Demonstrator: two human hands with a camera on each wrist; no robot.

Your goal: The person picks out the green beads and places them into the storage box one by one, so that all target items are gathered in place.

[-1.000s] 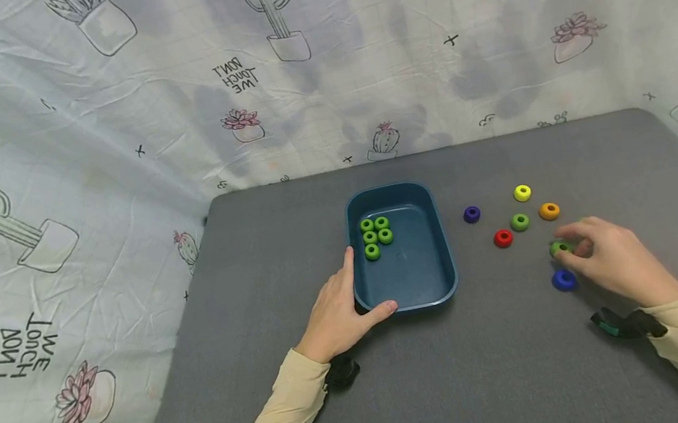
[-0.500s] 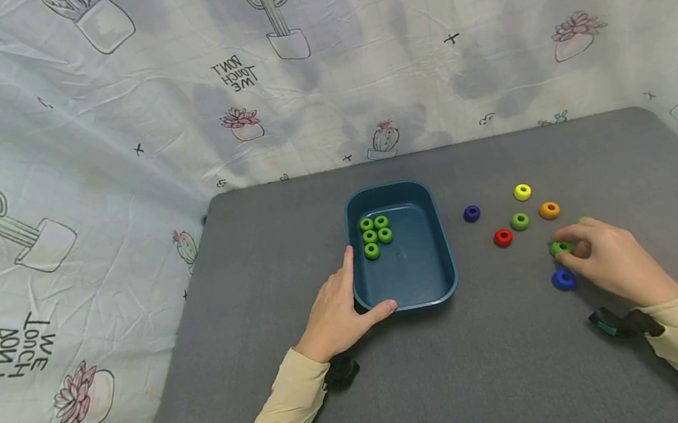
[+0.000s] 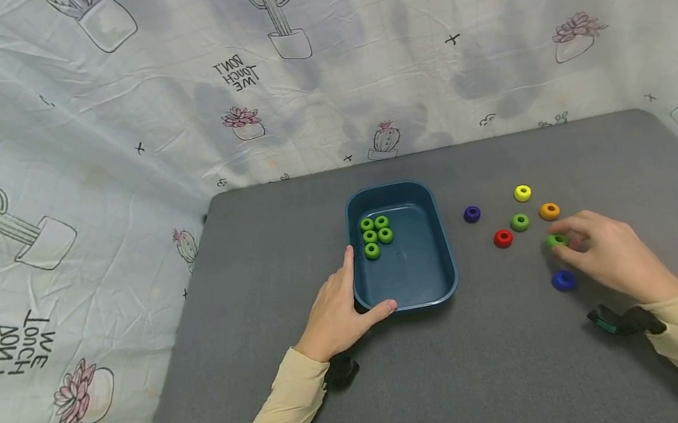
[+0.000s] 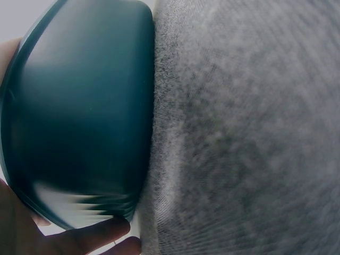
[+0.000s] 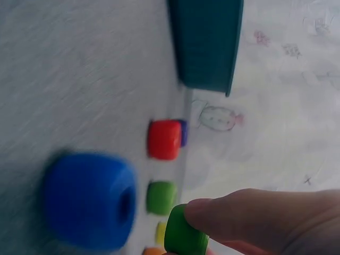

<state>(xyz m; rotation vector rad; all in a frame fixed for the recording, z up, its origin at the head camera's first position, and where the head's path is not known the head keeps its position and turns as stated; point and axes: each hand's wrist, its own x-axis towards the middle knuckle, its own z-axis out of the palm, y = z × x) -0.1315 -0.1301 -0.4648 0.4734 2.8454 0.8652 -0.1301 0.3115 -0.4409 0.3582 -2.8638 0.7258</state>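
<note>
In the head view my left hand (image 3: 342,317) rests spread against the near left corner of a dark blue rectangular tray (image 3: 416,288), thumb at the near rim and index finger along the left wall. Several green beads (image 3: 370,237) lie grouped in the tray's left part. My right hand (image 3: 611,251) pinches another green bead (image 3: 557,241) between thumb and fingers. The right wrist view shows the thumb pressed on this bead (image 5: 183,231), with part of it hidden by the hand. A blue bead (image 3: 563,280) lies just nearer to the person.
To the right of the tray, on the grey table (image 3: 470,382), lie a dark blue bead (image 3: 472,214), a red bead (image 3: 503,238), a green bead (image 3: 520,222), a yellow bead (image 3: 523,193) and an orange bead (image 3: 549,211). A printed curtain (image 3: 360,91) hangs behind.
The pinched green bead and my right hand have shifted slightly away from the blue bead, toward the far side. My left hand and the tray have stayed put.
</note>
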